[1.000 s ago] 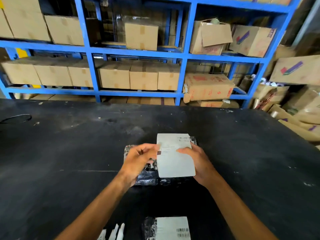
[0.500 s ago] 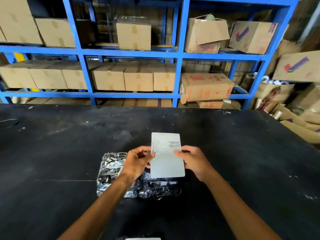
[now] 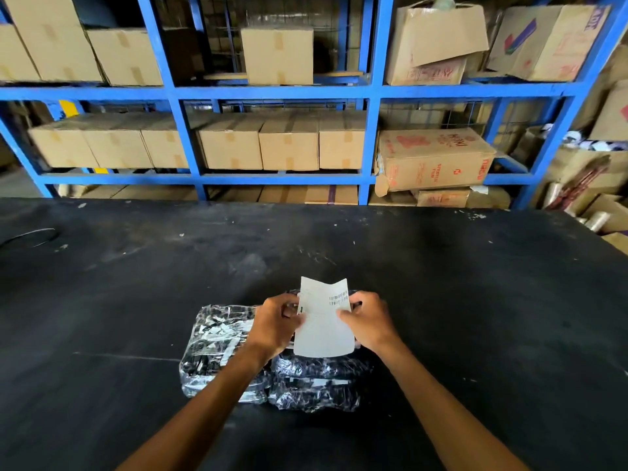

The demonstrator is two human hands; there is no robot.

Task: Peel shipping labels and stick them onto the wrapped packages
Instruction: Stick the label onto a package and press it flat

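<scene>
You pinch the shipping label [image 3: 324, 326] by its side edges with your left hand [image 3: 275, 329] and right hand [image 3: 368, 322] above the wrapped packages [image 3: 268, 355] near the counter's [image 3: 475, 317] front edge, apparently peeling; next, lay it flat on one.

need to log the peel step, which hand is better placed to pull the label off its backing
Probably the left hand: its fingertips pinch the upper left edge of the label, where the sheet is curling. The right hand grips the middle of the right edge, steadying it above the wrapped packages.
</scene>
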